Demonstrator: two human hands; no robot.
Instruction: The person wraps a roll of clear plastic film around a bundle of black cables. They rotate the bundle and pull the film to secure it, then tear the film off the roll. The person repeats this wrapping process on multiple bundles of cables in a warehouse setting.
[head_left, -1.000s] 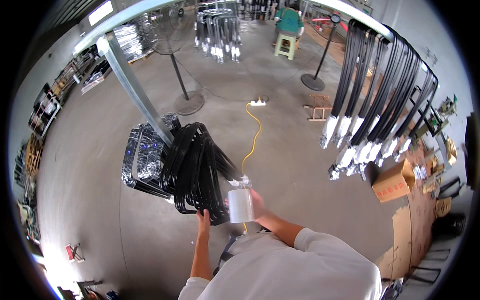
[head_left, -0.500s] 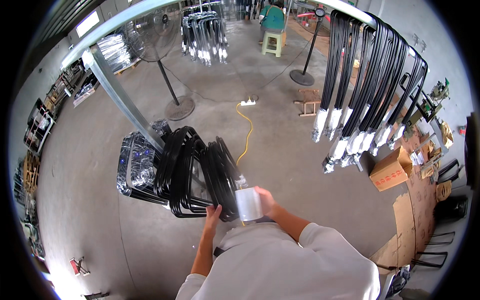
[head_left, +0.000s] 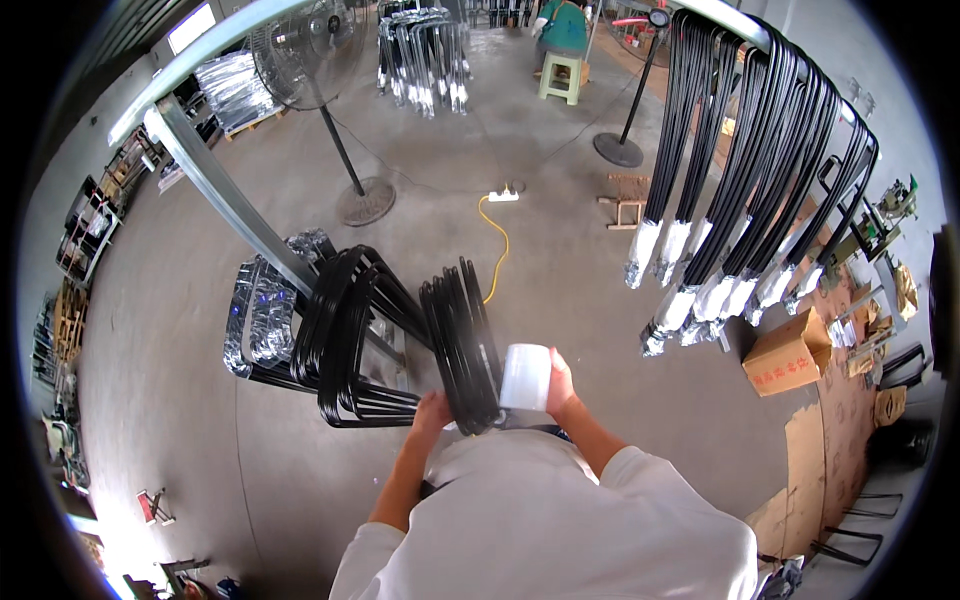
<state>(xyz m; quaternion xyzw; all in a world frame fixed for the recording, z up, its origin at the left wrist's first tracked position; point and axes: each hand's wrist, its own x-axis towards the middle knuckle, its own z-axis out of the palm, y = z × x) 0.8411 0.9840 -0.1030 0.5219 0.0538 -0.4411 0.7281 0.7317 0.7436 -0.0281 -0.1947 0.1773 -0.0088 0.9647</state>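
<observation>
My right hand (head_left: 562,384) is wrapped round the far side of a roll of clear plastic stretch film (head_left: 526,378). The roll stands nearly upright against the right side of a bundle of black bent tubes (head_left: 458,345). At the lower left of that bundle, my left hand (head_left: 431,411) grips its near end, with part of the fingers hidden behind the tubes. More black tube frames (head_left: 345,335) hang just left of the bundle on a metal rack. Beyond them are frames wrapped in shiny film (head_left: 262,315).
The rack's metal post (head_left: 225,200) slants across the left. Black tubes with wrapped ends (head_left: 745,170) hang at the right, above a cardboard box (head_left: 788,352). A yellow cord (head_left: 503,245) runs over the floor to a power strip (head_left: 504,196). A pedestal fan (head_left: 366,201) stands ahead.
The bundle has swung away from the hanging frames, opening a gap between them. My right hand and the film roll have moved right and slightly up. My left hand stays at the bundle's near end.
</observation>
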